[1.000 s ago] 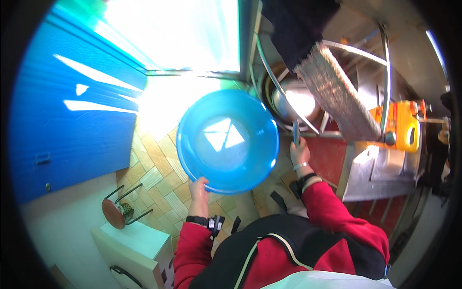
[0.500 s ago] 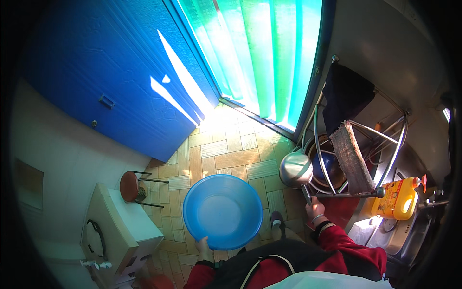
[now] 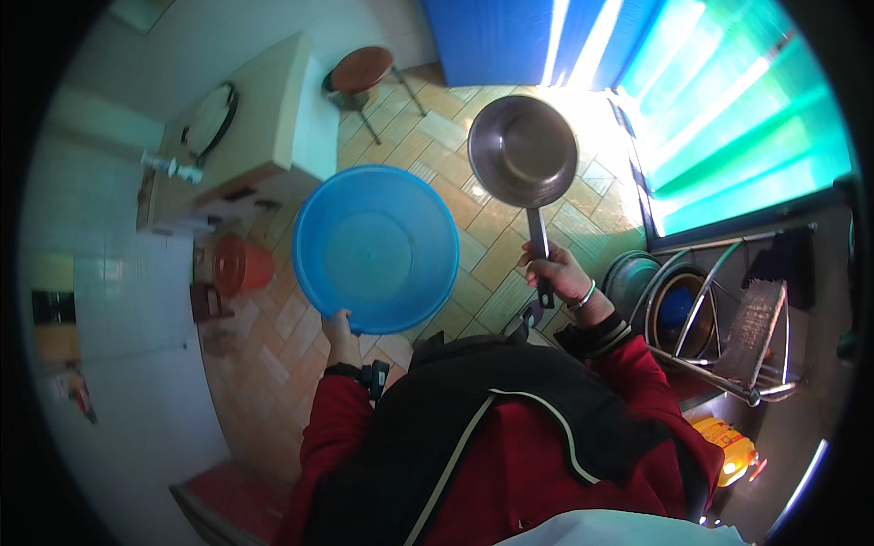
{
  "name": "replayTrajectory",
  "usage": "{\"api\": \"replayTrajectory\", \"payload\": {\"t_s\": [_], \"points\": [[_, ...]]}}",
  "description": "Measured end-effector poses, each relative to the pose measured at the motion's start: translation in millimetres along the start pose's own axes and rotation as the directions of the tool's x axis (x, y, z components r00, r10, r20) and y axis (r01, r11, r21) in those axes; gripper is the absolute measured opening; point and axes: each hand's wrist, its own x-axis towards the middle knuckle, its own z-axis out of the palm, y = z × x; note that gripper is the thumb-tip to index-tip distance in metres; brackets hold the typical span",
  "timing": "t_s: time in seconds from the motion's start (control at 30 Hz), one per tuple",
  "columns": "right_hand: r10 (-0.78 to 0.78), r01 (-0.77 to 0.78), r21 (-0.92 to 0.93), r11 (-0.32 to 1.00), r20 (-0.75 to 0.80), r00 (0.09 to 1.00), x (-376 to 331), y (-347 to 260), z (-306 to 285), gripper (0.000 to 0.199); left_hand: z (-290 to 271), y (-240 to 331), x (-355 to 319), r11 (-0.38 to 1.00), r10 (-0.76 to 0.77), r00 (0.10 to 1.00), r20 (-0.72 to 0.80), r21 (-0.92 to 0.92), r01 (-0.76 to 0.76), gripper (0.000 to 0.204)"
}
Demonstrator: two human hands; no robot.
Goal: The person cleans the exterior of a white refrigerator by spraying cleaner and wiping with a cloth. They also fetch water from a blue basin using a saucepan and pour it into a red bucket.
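Observation:
A large round blue plastic basin [image 3: 375, 250] is held out in front of me at the left, its inside facing up. My left hand [image 3: 339, 329] is closed on its near rim. My right hand [image 3: 563, 276] grips the dark handle of a metal ladle [image 3: 523, 153] with a deep round bowl. That bowl points away from me, its hollow facing up, and looks empty. Basin and ladle are apart, side by side above the tiled floor. The underside of the basin is hidden.
At right a metal rack [image 3: 751, 393] holds basins and a rough brown cloth [image 3: 754, 329], with a yellow jug [image 3: 728, 450] nearby. A white cabinet [image 3: 314, 127], a round stool [image 3: 362, 69] and a red bucket [image 3: 242, 266] stand left. A blue door [image 3: 510, 45] and green curtain [image 3: 746, 118] are beyond.
My view has turned left. The ladle has come away from the rack toward the basin and now shows its hollow side. My left hand still holds the basin.

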Motion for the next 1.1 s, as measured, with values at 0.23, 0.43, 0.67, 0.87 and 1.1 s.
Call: {"api": "replayTrajectory", "payload": {"t_s": [0.23,0.43,0.67,0.87,1.1], "points": [[0.156,-0.157,-0.258,0.953,-0.024,0.987,66,60,165,0.017,-163,15,42,0.906,-0.015,0.998,-0.067,-0.424,-0.014,0.049],[0.239,-0.205,-0.448,0.870,0.018,0.971,100,91,257,0.015,-239,9,88,0.822,-0.140,0.986,-0.087,-0.565,0.067,0.047],[0.281,-0.176,-0.628,0.758,0.070,0.957,171,94,301,0.012,-265,-3,122,0.726,-0.269,0.951,-0.154,-0.681,0.095,0.051],[0.449,-0.224,-0.572,0.789,0.288,0.846,297,121,376,0.020,-298,6,170,0.645,-0.340,0.927,-0.157,-0.757,0.108,0.049],[0.550,-0.332,-0.469,0.818,0.474,0.687,369,174,515,0.027,-374,-15,160,0.723,-0.539,0.760,-0.363,-0.662,0.197,0.026]]}}
